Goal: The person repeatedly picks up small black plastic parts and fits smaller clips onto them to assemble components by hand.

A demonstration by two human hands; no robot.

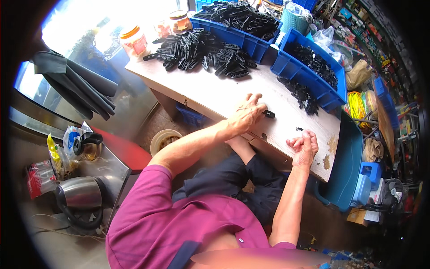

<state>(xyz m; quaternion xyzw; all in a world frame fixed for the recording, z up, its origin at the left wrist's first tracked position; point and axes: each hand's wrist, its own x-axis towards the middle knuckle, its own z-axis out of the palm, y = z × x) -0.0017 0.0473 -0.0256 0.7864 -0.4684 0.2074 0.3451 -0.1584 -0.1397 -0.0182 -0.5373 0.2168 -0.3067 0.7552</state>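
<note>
My left hand [247,117] is closed over a black elongated plastic part [268,114] at the front of the table; one end of the part sticks out to the right of the fingers. Farther right, my right hand [305,148] has its fingers curled in a pinch. At its fingertips shows a small black plastic piece [299,129], too small to make out in detail. Beyond the left hand, long black plastic parts [188,49] lie heaped on the table. A smaller pile of little black pieces [304,96] lies beyond the right hand.
On the pale wooden table [201,92] stand a blue bin [255,47] of long black parts and a blue bin [286,67] of small ones. Jars [133,40] stand at its far left. A teal tub [347,166] adjoins its right end; a kettle [80,195] sits at left.
</note>
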